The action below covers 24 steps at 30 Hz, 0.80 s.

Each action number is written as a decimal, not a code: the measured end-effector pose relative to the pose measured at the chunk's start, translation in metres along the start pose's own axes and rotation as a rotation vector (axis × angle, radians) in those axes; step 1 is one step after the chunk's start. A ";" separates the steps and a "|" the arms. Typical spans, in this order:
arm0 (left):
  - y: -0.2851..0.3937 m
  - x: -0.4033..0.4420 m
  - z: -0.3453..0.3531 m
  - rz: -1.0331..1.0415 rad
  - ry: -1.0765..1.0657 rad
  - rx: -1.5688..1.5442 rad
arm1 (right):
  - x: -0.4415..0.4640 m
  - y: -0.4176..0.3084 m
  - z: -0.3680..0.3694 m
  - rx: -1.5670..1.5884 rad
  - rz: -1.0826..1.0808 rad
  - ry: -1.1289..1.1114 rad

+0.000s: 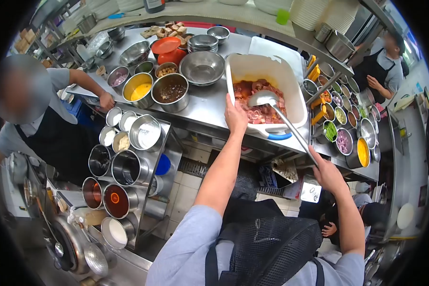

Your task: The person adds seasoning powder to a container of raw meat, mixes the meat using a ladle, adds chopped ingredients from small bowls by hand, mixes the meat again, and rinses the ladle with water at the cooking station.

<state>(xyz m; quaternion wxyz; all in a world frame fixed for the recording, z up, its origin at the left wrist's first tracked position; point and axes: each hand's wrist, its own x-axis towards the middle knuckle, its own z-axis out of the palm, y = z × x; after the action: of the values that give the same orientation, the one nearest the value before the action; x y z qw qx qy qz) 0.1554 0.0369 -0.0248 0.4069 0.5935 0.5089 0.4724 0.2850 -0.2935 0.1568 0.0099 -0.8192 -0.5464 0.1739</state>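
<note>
Ladle (263,98) runs diag. from the R hand (330,175), closed round its handle end, fwd-left to its scoop on the meat (262,86) in the white tub (296,97), w/ the L hand (235,116) (nearer the scoop) gripping the tub's L side.

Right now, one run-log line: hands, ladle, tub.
left hand: on tub | right hand: gripping ladle handle | ladle bowl: on meat in tub | tub: on steel counter
</note>
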 end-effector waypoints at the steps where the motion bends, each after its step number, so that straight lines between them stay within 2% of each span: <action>1: 0.001 -0.001 -0.002 -0.008 -0.003 0.029 | -0.010 -0.001 -0.005 0.009 0.036 0.021; 5: -0.008 0.002 0.006 0.001 0.004 0.035 | -0.046 -0.006 -0.043 -0.051 0.160 -0.016; 6: -0.007 0.002 0.004 0.000 -0.004 0.032 | -0.056 0.011 -0.045 -0.060 0.072 0.047; 8: 0.001 0.001 -0.003 -0.026 -0.065 0.040 | -0.070 -0.003 -0.082 -0.118 0.147 -0.031; 9: 0.004 0.002 -0.005 -0.042 -0.094 0.060 | -0.076 0.003 -0.092 -0.165 0.066 0.013; 10: 0.001 0.003 -0.005 -0.041 -0.095 0.061 | -0.077 -0.008 -0.110 -0.202 0.123 -0.034; 12: -0.002 0.004 -0.003 0.011 -0.084 0.062 | -0.073 -0.021 -0.136 -0.255 0.126 -0.081; 15: -0.003 0.007 -0.006 -0.016 -0.138 0.082 | -0.043 -0.031 -0.151 -0.270 0.117 -0.164; 16: -0.010 0.008 -0.003 0.070 -0.100 0.152 | -0.031 -0.033 -0.149 -0.236 0.114 -0.228; 18: -0.012 0.014 -0.002 -0.020 -0.299 -0.283 | -0.010 -0.001 -0.109 -0.277 -0.055 -0.203; 19: -0.023 0.019 0.010 -0.207 -0.282 -0.170 | -0.002 -0.033 -0.102 -0.279 0.053 -0.262; 20: 0.002 0.014 -0.008 -0.287 -0.315 -0.378 | 0.005 -0.030 -0.083 -0.265 0.009 -0.222; 21: -0.009 0.014 -0.003 -0.138 -0.256 -0.305 | 0.007 -0.036 -0.065 -0.260 0.038 -0.182; 22: -0.013 0.014 0.000 -0.095 -0.222 -0.035 | 0.009 -0.022 -0.041 -0.256 -0.011 -0.129; 23: -0.010 0.014 -0.003 -0.096 -0.244 0.109 | 0.013 -0.028 -0.025 -0.285 0.015 -0.084; 24: -0.002 0.011 -0.011 -0.111 -0.239 0.069 | 0.015 -0.037 -0.013 -0.288 0.059 -0.083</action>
<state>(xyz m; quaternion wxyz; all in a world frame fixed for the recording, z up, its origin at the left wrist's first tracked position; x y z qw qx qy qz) 0.1447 0.0478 -0.0223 0.4697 0.6302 0.5046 0.3573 0.2611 -0.2624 0.1728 -0.1357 -0.8199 -0.5414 0.1278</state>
